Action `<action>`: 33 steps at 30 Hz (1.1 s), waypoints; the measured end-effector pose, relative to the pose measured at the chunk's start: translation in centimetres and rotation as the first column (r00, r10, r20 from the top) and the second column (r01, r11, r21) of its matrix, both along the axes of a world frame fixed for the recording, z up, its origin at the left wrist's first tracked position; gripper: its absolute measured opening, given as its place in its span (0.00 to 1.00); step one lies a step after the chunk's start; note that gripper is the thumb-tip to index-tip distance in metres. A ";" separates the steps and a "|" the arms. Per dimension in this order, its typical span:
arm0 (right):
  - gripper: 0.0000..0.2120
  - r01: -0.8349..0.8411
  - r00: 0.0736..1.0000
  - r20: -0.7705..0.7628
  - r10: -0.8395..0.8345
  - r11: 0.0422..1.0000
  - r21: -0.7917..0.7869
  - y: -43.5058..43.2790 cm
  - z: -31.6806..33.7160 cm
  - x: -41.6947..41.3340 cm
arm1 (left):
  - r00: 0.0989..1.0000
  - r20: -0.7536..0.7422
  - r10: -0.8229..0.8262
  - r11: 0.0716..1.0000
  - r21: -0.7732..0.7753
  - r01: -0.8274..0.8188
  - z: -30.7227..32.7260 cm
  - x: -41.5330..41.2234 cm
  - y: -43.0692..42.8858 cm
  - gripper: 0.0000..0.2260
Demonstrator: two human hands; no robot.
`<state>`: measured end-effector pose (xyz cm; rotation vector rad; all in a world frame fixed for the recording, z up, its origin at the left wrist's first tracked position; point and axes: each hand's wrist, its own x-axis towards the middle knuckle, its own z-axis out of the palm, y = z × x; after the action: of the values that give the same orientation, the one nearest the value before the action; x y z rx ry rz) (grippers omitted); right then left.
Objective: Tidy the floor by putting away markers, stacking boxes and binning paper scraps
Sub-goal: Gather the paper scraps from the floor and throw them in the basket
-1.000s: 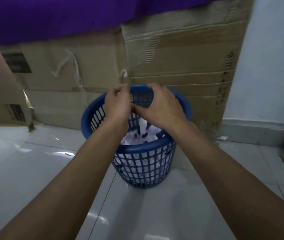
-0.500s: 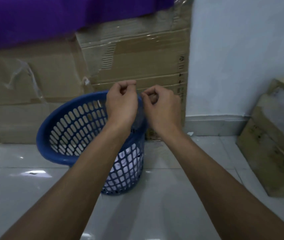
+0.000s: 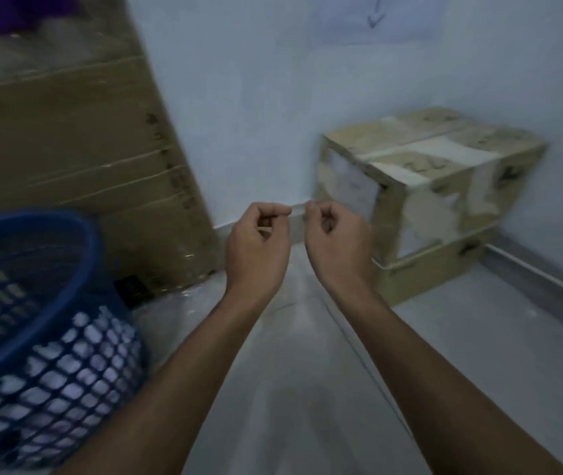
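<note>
Both hands have come away from the blue basket [image 3: 43,303], now near left with white paper scraps [image 3: 78,358] showing through its mesh. Left hand [image 3: 256,248] and right hand [image 3: 336,245] hang loosely curled, grip holding nothing (binning looks done). Two stacked boxes [image 3: 427,193] sit far right; markers not visible.

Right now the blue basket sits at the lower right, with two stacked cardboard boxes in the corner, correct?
Not quite: in the head view the blue basket sits at the lower left. The two stacked cardboard boxes are in the corner, as you said.
</note>
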<state>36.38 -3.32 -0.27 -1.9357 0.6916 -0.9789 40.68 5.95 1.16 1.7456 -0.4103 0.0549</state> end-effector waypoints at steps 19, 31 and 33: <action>0.15 0.681 0.710 -0.327 -0.624 0.727 0.090 -6.1 -13.6 -39.1 | 0.540 -0.116 -0.834 0.491 0.292 0.821 -12.0 -27.9 -12.3 0.08; 0.26 0.901 0.231 -0.582 -0.780 0.397 -0.175 -3.4 -22.5 -58.7 | -0.071 -0.102 -0.992 -0.114 0.520 0.847 -21.3 -42.4 -10.4 0.14; 0.30 0.864 0.294 -0.659 -0.692 0.487 -0.125 -3.6 -23.5 -59.7 | -0.165 -0.091 -0.982 -0.188 0.557 0.809 -23.3 -43.1 -9.5 0.26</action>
<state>-23.32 -6.89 -23.78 -1.5973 2.2666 -0.6343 -2.44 -3.57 -22.13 1.3005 -2.2357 -0.9464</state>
